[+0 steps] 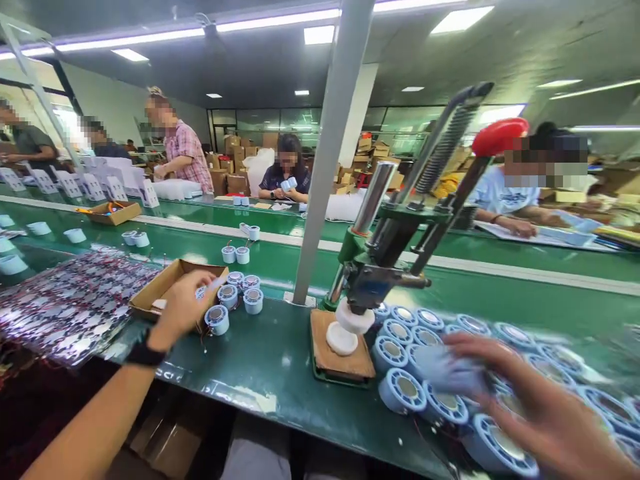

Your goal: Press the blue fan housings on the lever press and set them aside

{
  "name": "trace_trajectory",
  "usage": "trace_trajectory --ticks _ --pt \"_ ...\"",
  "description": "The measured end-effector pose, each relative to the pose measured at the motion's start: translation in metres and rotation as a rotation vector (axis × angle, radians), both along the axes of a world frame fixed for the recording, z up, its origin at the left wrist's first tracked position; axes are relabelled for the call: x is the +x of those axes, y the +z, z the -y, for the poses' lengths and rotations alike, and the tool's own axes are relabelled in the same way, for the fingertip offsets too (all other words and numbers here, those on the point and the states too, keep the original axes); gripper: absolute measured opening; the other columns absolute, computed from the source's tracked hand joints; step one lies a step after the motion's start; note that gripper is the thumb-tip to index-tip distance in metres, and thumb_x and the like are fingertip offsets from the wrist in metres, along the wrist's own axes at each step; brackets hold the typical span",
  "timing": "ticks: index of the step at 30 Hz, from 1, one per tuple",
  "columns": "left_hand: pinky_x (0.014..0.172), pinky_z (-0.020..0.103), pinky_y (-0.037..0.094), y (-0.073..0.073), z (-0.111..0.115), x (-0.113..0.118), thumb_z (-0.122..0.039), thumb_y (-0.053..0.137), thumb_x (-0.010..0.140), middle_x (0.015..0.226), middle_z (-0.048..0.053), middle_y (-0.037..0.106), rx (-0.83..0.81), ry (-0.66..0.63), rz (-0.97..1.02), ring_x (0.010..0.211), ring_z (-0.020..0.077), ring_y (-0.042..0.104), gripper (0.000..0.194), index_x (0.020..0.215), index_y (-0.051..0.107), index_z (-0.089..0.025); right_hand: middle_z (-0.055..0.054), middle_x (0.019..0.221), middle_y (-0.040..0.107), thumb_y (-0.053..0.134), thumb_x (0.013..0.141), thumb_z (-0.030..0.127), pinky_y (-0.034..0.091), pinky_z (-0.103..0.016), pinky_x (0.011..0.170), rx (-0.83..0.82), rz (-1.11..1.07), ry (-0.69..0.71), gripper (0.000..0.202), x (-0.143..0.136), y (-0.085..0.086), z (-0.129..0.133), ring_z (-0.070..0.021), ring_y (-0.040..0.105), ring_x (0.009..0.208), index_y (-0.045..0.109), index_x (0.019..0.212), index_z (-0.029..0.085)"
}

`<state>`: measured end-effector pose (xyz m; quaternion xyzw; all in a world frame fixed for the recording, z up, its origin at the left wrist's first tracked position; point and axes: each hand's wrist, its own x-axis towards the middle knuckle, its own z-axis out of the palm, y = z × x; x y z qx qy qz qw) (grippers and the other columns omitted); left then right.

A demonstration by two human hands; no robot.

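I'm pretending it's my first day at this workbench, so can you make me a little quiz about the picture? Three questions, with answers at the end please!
1. True or false: the left hand is at the cardboard box.
2. Which colour is the round knob at the top of the press?
a) yellow
b) red
c) white
3. Fill the gap: the right hand, blurred, has a ____ part at its fingers.

Key: 1 true; 2 b; 3 pale blue.
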<state>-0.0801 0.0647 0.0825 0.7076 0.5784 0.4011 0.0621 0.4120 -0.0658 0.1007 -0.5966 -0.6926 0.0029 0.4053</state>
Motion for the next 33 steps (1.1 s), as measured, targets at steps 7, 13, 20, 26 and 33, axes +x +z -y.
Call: trace_trajectory --ticks 7,13,20,26,33 --pt "0.102 0.049 0.051 -0.091 0.087 0.089 -0.010 0.058 0.077 0.132 0.011 0.063 -0.150 -0.366 -0.250 0.124 0.0308 0.058 0.014 0.085 0.059 -0.021 -0.010 0.126 0.057 0.049 0.063 0.004 0.050 -0.039 0.104 -0.272 0.063 0.624 0.047 -0.164 -0.065 -0.002 -0.0226 0.058 0.119 0.070 0.102 0.021" --pt "0.106 0.054 0.047 -0.094 0.078 0.083 -0.015 0.069 0.075 0.139 0.014 0.058 -0.175 -0.363 -0.207 0.131 0.0315 0.052 0.040 0.113 0.059 -0.021 -0.008 0.145 0.044 0.044 0.069 0.001 0.041 -0.046 0.115 -0.196 -0.098 0.574 0.057 -0.165 -0.106 -0.003 -0.0236 0.043 0.138 0.065 0.117 0.024" --pt "0.104 0.047 0.050 -0.071 0.091 0.114 -0.025 0.068 0.082 0.130 0.010 0.065 -0.265 -0.261 0.016 0.119 0.0269 0.062 0.059 0.137 0.048 -0.022 -0.011 0.131 0.059 0.058 0.082 0.015 0.054 -0.036 0.103 0.007 -0.301 0.178 0.057 -0.196 -0.145 0.007 -0.0214 0.060 0.122 0.047 0.138 0.020" --pt "0.109 0.050 0.046 -0.049 0.110 0.145 -0.012 0.066 0.078 0.141 0.008 0.059 -0.317 -0.491 -0.129 0.128 0.0276 0.057 0.078 0.149 0.037 -0.028 -0.009 0.132 0.062 0.053 0.074 0.008 0.056 -0.029 0.099 0.048 -0.341 0.151 0.067 -0.200 -0.154 0.002 -0.0183 0.064 0.119 0.044 0.140 0.018" --pt "0.110 0.045 0.046 -0.059 0.109 0.155 -0.012 0.068 0.074 0.132 0.006 0.064 -0.369 -0.367 0.028 0.126 0.0255 0.058 0.075 0.144 0.045 -0.025 -0.009 0.135 0.060 0.054 0.079 0.011 0.055 -0.033 0.101 -0.008 -0.407 0.168 0.071 -0.199 -0.161 0.003 -0.0194 0.062 0.122 0.037 0.146 0.019"
